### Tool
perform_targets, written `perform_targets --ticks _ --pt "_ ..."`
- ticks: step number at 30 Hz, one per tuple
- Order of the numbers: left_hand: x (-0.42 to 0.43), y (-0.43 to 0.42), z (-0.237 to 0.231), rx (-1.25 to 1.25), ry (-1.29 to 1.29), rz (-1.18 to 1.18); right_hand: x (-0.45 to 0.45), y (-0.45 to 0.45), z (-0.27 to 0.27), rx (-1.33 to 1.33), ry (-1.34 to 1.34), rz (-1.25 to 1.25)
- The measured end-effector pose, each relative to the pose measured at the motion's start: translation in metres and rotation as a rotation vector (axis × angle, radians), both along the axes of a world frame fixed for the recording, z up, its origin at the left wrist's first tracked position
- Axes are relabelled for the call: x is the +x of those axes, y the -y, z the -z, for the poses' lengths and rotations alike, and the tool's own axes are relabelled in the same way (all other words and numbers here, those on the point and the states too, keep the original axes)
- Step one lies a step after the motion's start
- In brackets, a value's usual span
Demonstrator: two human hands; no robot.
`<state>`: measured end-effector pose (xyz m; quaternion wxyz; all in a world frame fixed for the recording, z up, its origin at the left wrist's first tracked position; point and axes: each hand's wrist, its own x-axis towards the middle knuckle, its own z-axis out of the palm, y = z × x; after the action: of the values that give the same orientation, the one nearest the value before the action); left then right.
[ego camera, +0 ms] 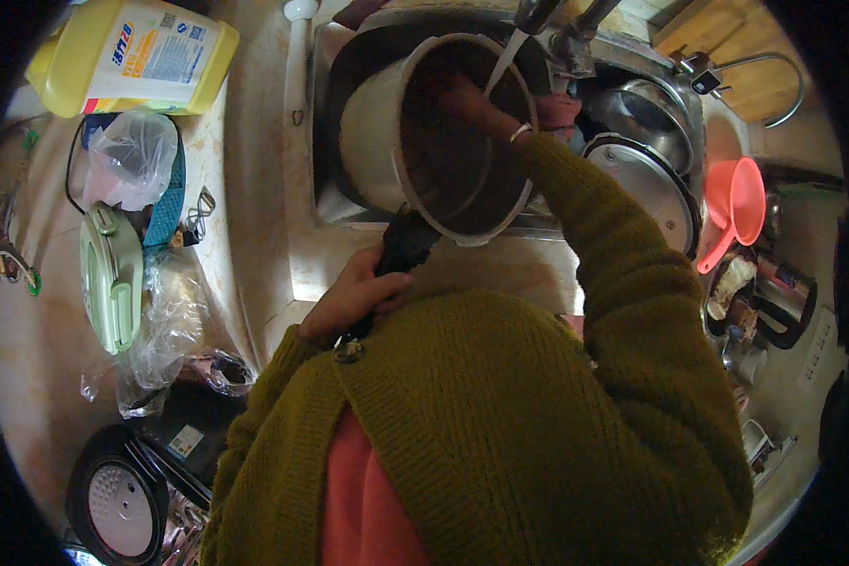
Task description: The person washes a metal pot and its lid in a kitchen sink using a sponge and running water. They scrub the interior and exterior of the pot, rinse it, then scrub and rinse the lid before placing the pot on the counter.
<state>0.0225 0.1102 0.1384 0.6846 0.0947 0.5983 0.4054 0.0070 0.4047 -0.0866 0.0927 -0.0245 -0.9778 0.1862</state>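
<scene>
A deep metal pot (pixel 368 134) lies tilted in the sink (pixel 322 201), its mouth facing me and its inside dark. My left hand (pixel 357 291) grips the pot's black handle (pixel 409 240) near the sink's front edge. Inside the pot is my right hand (pixel 467 102), reaching towards the inner wall; shadow hides its fingers and anything in them. From the tap (pixel 536 15) a stream of water (pixel 507 60) runs into the pot beside that hand. Behind my right wrist sits a pink cloth (pixel 559 113).
The right basin holds a metal bowl (pixel 640 117) and a pot lid (pixel 640 185). A coral plastic dipper (pixel 743 201) rests beside it, near a kettle (pixel 785 293). To the left are a yellow jug (pixel 141 60), a plastic bag (pixel 133 159) and a green lunch box (pixel 112 279).
</scene>
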Motion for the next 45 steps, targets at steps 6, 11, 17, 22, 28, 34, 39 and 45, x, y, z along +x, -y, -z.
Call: perform_targets --ticks 6,11,17,22,28,34,39,45 --pt "0.001 -0.006 0.006 0.008 -0.103 0.042 0.065 0.046 0.008 -0.367 0.23 0.132" --pt "-0.002 -0.011 -0.003 -0.035 -0.043 0.059 0.055 0.081 -0.079 -1.118 -0.125 0.022" --pt "-0.001 -0.01 0.002 -0.043 -0.131 0.034 0.048 0.039 -0.142 -2.201 -0.305 -0.069" --pt "-0.003 -0.016 -0.002 -0.106 -0.204 0.097 0.032 0.032 -0.161 -2.175 -0.17 0.442" --pt "-0.003 -0.022 0.002 0.018 -0.581 0.295 0.065 -0.006 -0.066 -1.172 -0.402 0.302" --pt "-0.007 -0.01 0.021 0.1 -0.903 0.441 0.115 0.013 -0.094 -1.658 -0.538 0.279" --pt "-0.005 -0.008 0.026 0.049 -0.965 0.524 0.127 0.022 -0.14 -2.277 -0.464 0.414" --pt "-0.008 -0.016 0.001 0.019 -1.061 0.701 0.149 0.027 -0.114 -2.355 -0.52 0.511"
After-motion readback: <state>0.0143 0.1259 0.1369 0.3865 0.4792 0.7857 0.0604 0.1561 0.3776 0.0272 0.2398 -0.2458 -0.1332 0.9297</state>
